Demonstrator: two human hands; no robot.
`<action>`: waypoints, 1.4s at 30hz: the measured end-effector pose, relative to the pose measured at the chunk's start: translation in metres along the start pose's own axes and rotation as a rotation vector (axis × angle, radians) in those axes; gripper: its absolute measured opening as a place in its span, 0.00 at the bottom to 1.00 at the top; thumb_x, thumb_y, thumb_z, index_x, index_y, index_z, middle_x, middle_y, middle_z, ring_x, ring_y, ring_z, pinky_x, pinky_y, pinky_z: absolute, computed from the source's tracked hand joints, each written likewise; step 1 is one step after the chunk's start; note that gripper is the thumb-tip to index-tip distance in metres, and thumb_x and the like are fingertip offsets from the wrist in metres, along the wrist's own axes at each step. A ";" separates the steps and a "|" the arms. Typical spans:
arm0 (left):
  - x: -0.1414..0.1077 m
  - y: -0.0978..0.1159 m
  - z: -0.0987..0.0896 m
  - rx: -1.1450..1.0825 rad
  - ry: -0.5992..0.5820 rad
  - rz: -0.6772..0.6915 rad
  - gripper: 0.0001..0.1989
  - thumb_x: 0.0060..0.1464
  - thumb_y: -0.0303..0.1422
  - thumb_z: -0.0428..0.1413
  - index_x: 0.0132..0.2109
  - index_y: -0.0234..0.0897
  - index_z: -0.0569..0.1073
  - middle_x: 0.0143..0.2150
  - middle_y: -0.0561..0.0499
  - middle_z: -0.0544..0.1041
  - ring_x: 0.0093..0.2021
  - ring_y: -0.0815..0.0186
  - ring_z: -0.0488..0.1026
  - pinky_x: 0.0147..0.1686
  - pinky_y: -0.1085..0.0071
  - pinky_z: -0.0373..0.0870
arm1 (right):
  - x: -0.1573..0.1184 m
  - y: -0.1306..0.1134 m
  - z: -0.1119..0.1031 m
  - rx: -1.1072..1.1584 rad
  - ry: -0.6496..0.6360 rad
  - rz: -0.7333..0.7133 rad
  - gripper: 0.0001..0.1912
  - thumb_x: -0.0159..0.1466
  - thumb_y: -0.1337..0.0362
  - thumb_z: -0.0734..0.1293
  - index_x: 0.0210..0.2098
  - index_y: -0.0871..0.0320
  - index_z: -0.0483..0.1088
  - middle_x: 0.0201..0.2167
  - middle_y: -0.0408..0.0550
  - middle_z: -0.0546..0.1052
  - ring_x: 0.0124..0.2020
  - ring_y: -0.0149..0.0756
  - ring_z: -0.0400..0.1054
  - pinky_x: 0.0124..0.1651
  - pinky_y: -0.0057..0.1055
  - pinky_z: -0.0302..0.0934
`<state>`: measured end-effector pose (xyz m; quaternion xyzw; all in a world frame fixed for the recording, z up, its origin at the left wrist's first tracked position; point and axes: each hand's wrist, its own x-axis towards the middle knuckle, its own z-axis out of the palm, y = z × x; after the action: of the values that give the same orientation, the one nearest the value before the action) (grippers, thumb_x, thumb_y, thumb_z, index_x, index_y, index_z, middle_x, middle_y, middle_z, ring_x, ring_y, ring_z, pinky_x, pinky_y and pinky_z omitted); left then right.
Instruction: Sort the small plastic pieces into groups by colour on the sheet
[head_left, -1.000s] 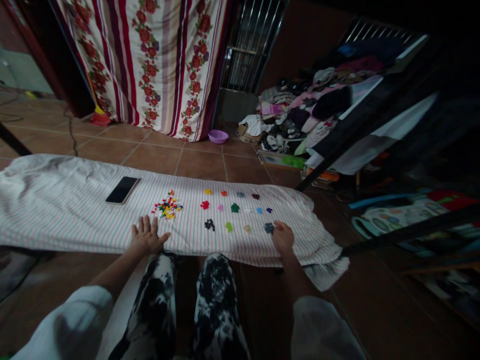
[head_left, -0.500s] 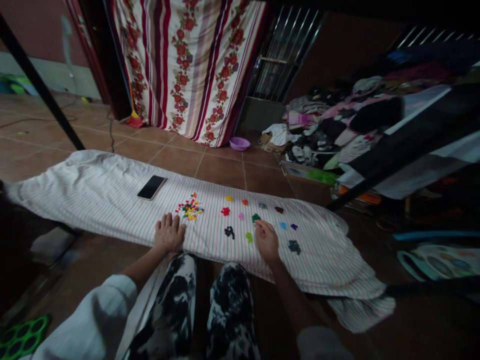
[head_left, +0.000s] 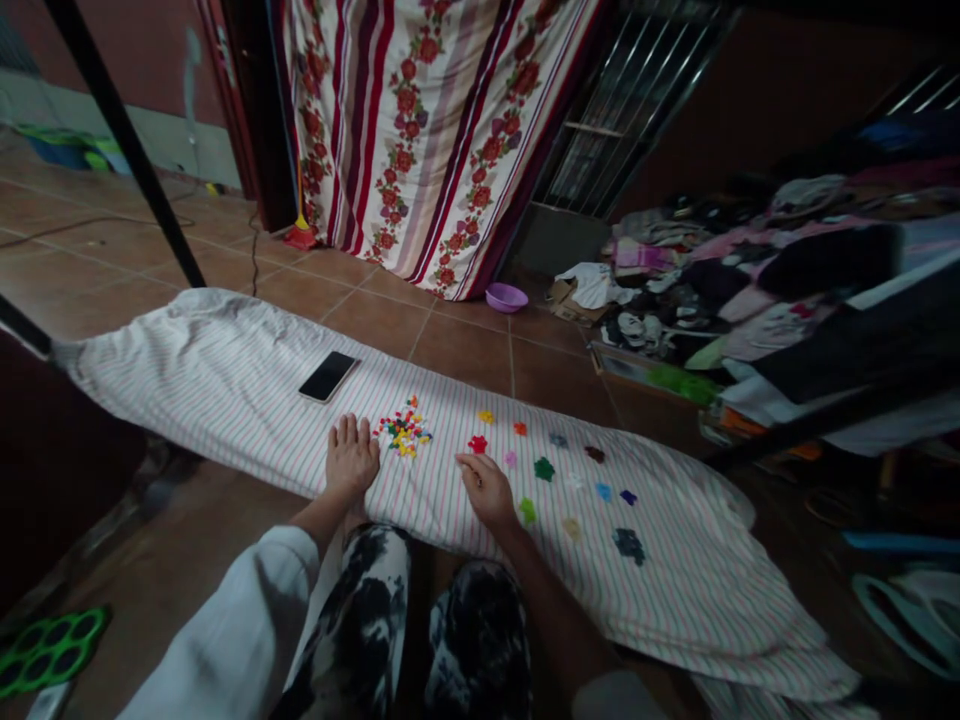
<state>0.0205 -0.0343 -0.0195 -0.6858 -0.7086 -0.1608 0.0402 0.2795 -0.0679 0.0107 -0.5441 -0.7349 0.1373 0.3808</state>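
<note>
My left hand lies flat with fingers stretched out on the striped cloth, just left of a mixed pile of small coloured pieces. My right hand is over the cloth to the right of that pile, thumb and fingers drawn together; anything between them is too small to make out. Close beyond it lies a red cluster. Other single-colour clusters spread to the right, among them dark green, lime green, pink and dark grey. The black cluster is hidden by my right hand.
A phone rests on the cloth left of the mixed pile. Beyond, on the tiled floor, are a purple basin and a heap of clothes. Dark poles rise at the left, and a floral curtain hangs behind.
My right hand has moved left from the dark green cluster toward the mixed pile. My left hand stays flat. The camera view has shifted and tilted slightly.
</note>
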 end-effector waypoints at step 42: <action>-0.005 0.001 -0.008 -0.107 0.024 -0.042 0.24 0.58 0.31 0.43 0.58 0.29 0.69 0.63 0.36 0.66 0.66 0.52 0.58 0.65 0.54 0.49 | 0.107 -0.010 0.102 0.373 -0.074 0.320 0.06 0.54 0.62 0.65 0.31 0.55 0.69 0.29 0.42 0.77 0.33 0.34 0.72 0.40 0.31 0.67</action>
<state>0.0204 -0.0413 -0.0127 -0.6699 -0.7128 -0.2075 0.0084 0.1879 0.0473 -0.0078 -0.5684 -0.6147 0.3491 0.4210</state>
